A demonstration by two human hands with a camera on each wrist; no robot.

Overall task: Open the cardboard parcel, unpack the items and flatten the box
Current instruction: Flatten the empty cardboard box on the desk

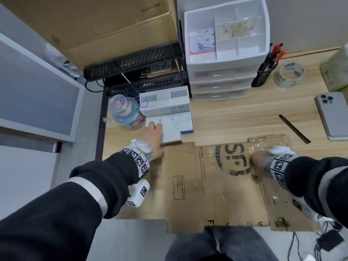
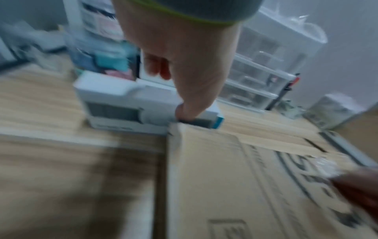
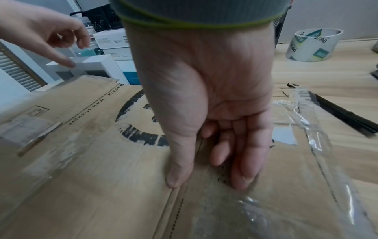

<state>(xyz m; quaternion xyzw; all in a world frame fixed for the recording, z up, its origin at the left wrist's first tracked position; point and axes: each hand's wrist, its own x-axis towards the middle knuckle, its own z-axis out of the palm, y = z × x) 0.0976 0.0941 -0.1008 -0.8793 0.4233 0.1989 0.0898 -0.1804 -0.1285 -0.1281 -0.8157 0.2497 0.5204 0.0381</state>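
Observation:
The cardboard parcel [image 1: 216, 194] lies flattened on the wooden table, black logo up, with clear tape still stuck to it. It also fills the left wrist view [image 2: 235, 186] and the right wrist view [image 3: 92, 177]. My right hand [image 1: 257, 162] presses thumb and straight fingers onto a crease at its right part [image 3: 214, 161]. My left hand [image 1: 154, 134] rests on a small white box [image 1: 172, 136] just past the cardboard's far left corner. Its thumb touches the near edge of that white box [image 2: 122, 105], and its fingers hang loosely curled [image 2: 180, 90].
More white boxes [image 1: 164, 101] and a jar of coloured bits [image 1: 126, 112] stand behind the left hand. A white drawer unit [image 1: 224, 59], pen holder [image 1: 265, 72], tape roll [image 1: 289, 75], phone [image 1: 333, 113] and black stick [image 1: 294, 129] lie right. The table's left edge [image 1: 99, 129] is close.

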